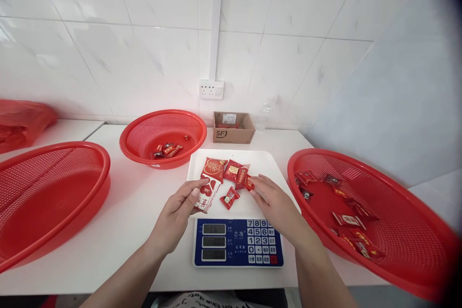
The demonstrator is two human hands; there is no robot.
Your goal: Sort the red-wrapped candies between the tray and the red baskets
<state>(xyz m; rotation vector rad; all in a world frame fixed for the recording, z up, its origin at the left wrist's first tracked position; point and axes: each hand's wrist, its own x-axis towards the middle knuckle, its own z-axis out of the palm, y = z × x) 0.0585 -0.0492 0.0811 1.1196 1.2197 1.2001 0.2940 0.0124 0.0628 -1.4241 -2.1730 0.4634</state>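
My left hand (177, 214) pinches a white-and-red wrapped snack packet (208, 193) over the left side of the scale's white pan (262, 161). At the pan's right side, the fingers of my right hand (274, 204) close on a small red wrapped candy (249, 183). Lying on the pan are a larger red packet with a gold heart print (213, 168), a red packet with a biscuit picture (233, 170), a narrow red packet (242, 176) and a small red candy with a cartoon print (229, 198). The scale's blue keypad panel (238, 250) faces me.
Red mesh baskets stand around the scale: a left one (103, 173), a back one (126, 142) holding a few candies, and a right one (404, 187) with several candies. Behind are a cardboard box (234, 137) and a clear bottle (265, 115). A red bag (25, 120) lies far left.
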